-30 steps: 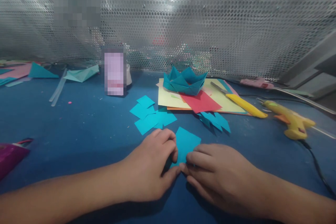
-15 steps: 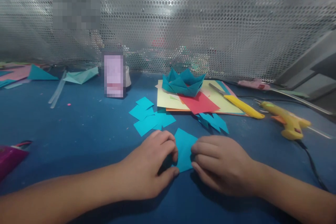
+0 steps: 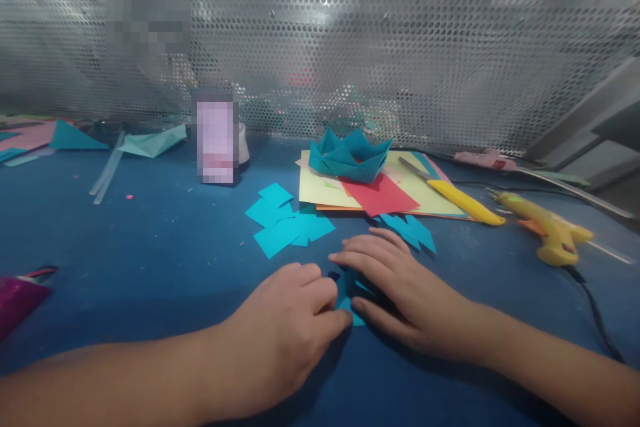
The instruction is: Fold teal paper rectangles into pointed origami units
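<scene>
A small bright blue paper square [image 3: 358, 321] lies on the table between my hands, with part of it bent up. My left hand [image 3: 293, 320] is closed, pinching the paper's left side between thumb and fingers. Over its far and right side reaches my right hand [image 3: 400, 290], its fingers stretched out and its thumb apart, touching the near part. My right fingers hide much of the square. Loose blue paper squares [image 3: 280, 235] lie beyond my left hand. Several folded blue pieces [image 3: 419, 232] rest just past my right fingers.
A blue folded-paper ring [image 3: 350, 159] and a red sheet [image 3: 383, 195] sit on stacked coloured paper [image 3: 320, 180]. On the right are a yellow cutter [image 3: 465, 201] and a yellow glue gun [image 3: 560, 227] with a cord. A blurred upright phone-like object [image 3: 216, 140] stands at the back.
My right hand has moved from the square's right edge to over its far side, fingers extending leftward. The flat square is now bent up, and my left fingers have closed tighter on it.
</scene>
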### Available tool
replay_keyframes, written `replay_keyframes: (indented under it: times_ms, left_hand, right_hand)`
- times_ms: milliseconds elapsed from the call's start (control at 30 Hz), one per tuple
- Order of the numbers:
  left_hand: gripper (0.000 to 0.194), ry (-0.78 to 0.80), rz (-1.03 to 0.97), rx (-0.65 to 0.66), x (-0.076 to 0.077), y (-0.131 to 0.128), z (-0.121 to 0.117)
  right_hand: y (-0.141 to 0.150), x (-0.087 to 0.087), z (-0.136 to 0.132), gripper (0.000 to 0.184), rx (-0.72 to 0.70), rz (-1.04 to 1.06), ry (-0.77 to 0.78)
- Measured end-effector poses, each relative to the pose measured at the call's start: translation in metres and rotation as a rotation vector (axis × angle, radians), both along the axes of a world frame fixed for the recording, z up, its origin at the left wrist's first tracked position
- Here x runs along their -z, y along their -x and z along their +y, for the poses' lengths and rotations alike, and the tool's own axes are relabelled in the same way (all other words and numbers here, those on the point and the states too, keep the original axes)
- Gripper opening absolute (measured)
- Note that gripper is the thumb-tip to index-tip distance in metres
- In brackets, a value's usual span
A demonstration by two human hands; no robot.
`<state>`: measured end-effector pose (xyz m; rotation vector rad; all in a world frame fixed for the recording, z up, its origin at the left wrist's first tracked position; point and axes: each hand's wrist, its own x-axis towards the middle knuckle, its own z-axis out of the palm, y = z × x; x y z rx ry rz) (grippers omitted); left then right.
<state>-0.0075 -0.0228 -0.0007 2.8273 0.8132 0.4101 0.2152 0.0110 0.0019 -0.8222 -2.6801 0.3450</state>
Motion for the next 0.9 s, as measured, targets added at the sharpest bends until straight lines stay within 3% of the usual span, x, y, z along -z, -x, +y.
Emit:
replay_keyframes:
  times_ms: [133,300,533,733,900]
  left_hand:
    - [0.024,-0.097,0.047,0.037,0.0,0.003,0.002]
    - [0.028,-0.082,0.049,0.019,-0.003,0.004,0.007]
    - [0.026,-0.044,0.125,0.196,-0.005,0.005,0.009]
    - [0.027,0.026,0.239,0.116,-0.013,0.001,0.0]
    - [0.033,0.026,0.413,0.031,-0.017,-0.008,-0.009]
  right_hand:
    - [-0.002,-0.004,0.001,0.017,0.04,0.083,-0.024]
    - [-0.003,-0.006,-0.001,0.016,0.143,0.088,0.128]
    - [-0.003,-0.011,0.0,0.01,0.205,0.047,0.239]
    - [0.002,-0.007,0.003,0.023,0.088,0.195,0.342]
    - [0.004,-0.003,0.005,0.017,0.059,0.2,0.344]
